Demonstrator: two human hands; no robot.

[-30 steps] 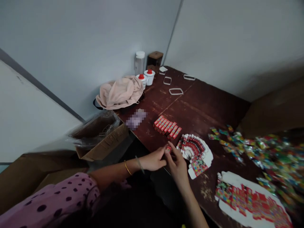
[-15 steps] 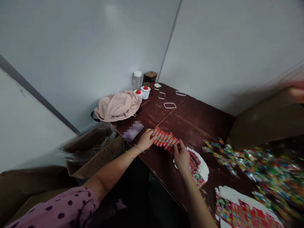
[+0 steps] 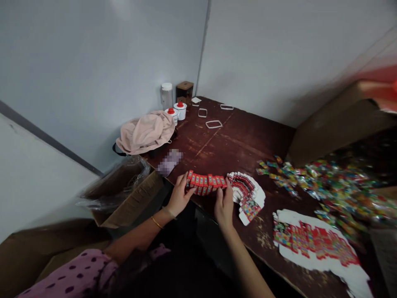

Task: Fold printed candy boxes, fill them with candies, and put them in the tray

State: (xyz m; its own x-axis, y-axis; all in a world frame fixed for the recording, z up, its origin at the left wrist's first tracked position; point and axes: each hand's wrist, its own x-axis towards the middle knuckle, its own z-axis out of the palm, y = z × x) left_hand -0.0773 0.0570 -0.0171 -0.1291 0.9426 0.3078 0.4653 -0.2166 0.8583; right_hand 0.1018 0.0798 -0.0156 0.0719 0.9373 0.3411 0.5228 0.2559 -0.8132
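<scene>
A curved row of small red candy boxes (image 3: 206, 183) is squeezed between my two hands near the table's front edge. My left hand (image 3: 180, 198) is closed on the row's left end, and my right hand (image 3: 225, 207) grips the right end. Just right of my right hand, a fan of flat unfolded cartons (image 3: 259, 192) in white and red lies on the table. Farther right is a longer spread of flat printed cartons (image 3: 316, 238). Behind it, many wrapped candies (image 3: 335, 186) in shiny colourful foil form a heap.
On the dark red table (image 3: 242, 136) lie several white ring-shaped bands (image 3: 214, 124). Two white mugs (image 3: 180, 111), a clear pitcher (image 3: 166, 97) and a pink cloth bag (image 3: 145, 133) stand at the back left. An open carton (image 3: 133, 203) sits left of the table; a big cardboard box (image 3: 328, 120) leans right.
Both hands have drawn the row of red boxes down and towards me, turning it so its box ends show. At the right, the large cardboard box has shifted.
</scene>
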